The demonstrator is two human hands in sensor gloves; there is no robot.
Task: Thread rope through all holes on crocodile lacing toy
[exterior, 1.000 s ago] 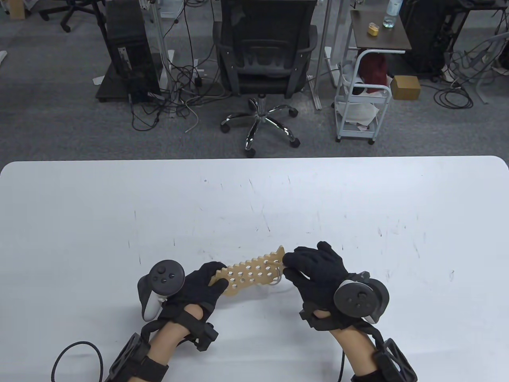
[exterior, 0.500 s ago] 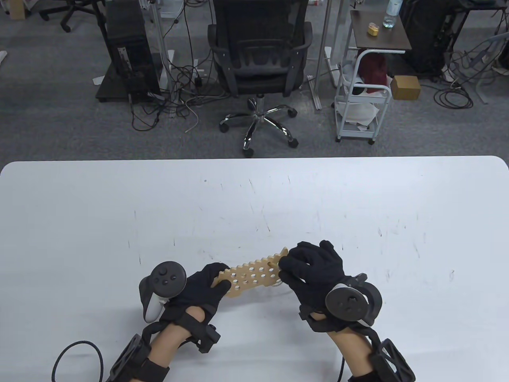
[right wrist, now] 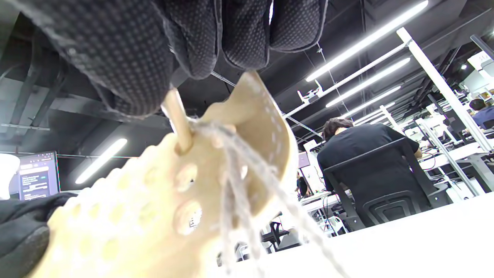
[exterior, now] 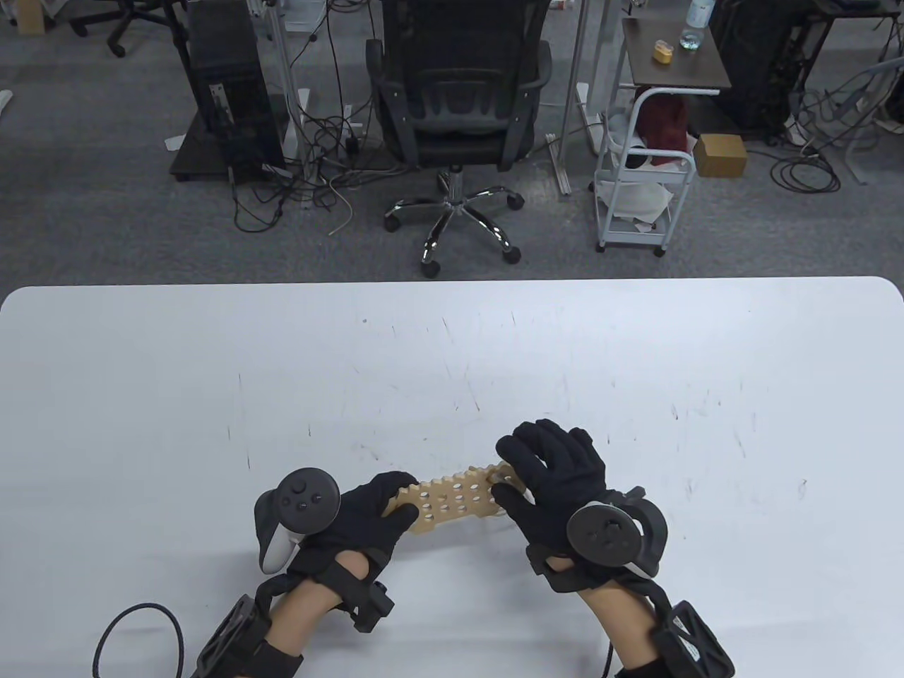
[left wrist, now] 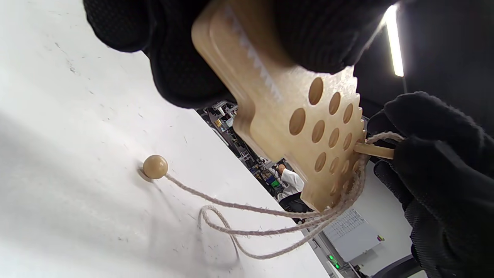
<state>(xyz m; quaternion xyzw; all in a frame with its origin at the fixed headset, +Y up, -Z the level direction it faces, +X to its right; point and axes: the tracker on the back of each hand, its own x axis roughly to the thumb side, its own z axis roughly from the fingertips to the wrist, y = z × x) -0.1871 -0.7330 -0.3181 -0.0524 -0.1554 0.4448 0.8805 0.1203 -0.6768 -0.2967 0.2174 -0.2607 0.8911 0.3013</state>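
Observation:
A flat wooden crocodile board (exterior: pixel 452 499) (left wrist: pixel 293 112) (right wrist: pixel 162 216) with several round holes is held above the white table (exterior: pixel 452 353). My left hand (exterior: pixel 367 512) grips its left end. My right hand (exterior: pixel 544 470) pinches a wooden needle (left wrist: pixel 376 150) (right wrist: pixel 178 121) stuck into a hole near the right end. Beige rope (left wrist: pixel 270 220) (right wrist: pixel 239 193) hangs in loops from the board's underside. Its end bead (left wrist: pixel 155 166) lies on the table.
A black office chair (exterior: pixel 459 113) stands beyond the table's far edge, with a white cart (exterior: pixel 643 176) to its right. A black cable (exterior: pixel 134 635) loops at the table's near left. In the right wrist view a seated person (right wrist: pixel 366 154) is in the background.
Both hands and the board drifted slightly to the left and the board's right end dropped a little. The right hand closed in over the board's right end. The chair behind rolled left.

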